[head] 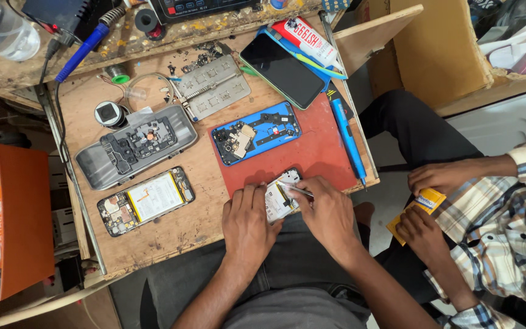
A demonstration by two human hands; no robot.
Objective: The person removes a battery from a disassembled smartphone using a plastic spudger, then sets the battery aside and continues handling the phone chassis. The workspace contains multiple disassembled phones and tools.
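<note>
At the counter's (153, 234) near edge, on the red mat (321, 149), left hand (248, 222) lies flat, fingers together, pinning an opened phone (281, 195). Right hand (330, 213) pinches tweezers (296, 190) over it. Near the left edge: a battery-exposed phone (146, 201). Off the right edge, another person's hands hold a yellow packet (424, 204).

Bare wood shows along the near edge of the worn wooden workbench (153, 240) left of the left hand (248, 222) — room for a hand to pass. Above that strip lies an opened phone with a white battery (146, 201), then a grey phone back shell (136, 146). On the red mat (324, 152), a blue phone frame (255, 133) blocks the way towards the far edge. A blue screwdriver (348, 141) lines the right edge — beyond it, another person's hands (430, 204) crowd the side.
</note>
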